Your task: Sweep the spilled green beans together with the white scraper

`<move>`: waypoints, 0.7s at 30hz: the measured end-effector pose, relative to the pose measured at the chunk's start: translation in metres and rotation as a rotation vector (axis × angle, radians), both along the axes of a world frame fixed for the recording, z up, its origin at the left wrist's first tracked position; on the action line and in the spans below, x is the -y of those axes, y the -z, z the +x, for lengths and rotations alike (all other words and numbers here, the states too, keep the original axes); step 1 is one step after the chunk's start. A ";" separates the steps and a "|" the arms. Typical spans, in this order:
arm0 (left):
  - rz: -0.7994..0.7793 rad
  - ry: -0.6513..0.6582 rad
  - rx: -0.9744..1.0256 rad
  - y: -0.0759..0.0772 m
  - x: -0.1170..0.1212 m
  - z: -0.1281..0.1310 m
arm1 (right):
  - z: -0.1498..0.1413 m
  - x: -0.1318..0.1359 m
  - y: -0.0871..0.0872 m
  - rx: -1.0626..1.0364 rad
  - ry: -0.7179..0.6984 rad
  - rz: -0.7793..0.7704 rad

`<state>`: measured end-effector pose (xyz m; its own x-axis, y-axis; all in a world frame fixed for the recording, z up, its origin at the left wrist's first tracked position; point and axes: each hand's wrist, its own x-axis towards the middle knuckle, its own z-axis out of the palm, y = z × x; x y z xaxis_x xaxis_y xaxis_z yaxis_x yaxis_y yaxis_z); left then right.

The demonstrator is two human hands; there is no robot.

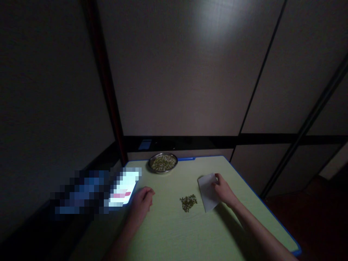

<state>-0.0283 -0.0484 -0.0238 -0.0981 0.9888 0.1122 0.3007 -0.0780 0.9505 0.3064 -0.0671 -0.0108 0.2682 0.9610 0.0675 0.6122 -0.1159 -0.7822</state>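
My right hand (223,191) grips a flat white sheet, like stiff paper or card (208,194), by its right edge. The sheet leans over the table with its lower edge near the tabletop. Just left of it lies a small loose pile of greenish beans or seeds (188,203). My left hand (143,200) rests on the table left of the pile, its fingers curled closed; whatever may be inside is hidden. Farther back, a round metal dish (149,167) holds many similar greenish and pale pieces.
The pale green table (168,228) has a blue rim. A lit screen (123,190), partly pixelated, stands by its left edge. Behind the dish lies a blue strip (186,158). Panelled doors (179,79) rise directly behind the table. The room is dim.
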 end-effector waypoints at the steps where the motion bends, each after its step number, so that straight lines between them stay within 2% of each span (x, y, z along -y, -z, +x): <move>1: 0.000 0.004 0.004 -0.001 0.001 0.000 | 0.001 0.000 0.001 -0.004 0.002 0.003; 9: 0.019 0.013 0.026 0.003 -0.002 0.000 | 0.008 0.005 0.002 -0.065 0.005 0.014; 17: -0.016 0.001 0.038 0.003 -0.002 0.000 | 0.038 0.006 -0.005 -0.107 0.043 0.025; 21: -0.001 0.016 0.055 0.002 -0.001 0.001 | 0.043 0.010 -0.007 -0.133 0.026 0.042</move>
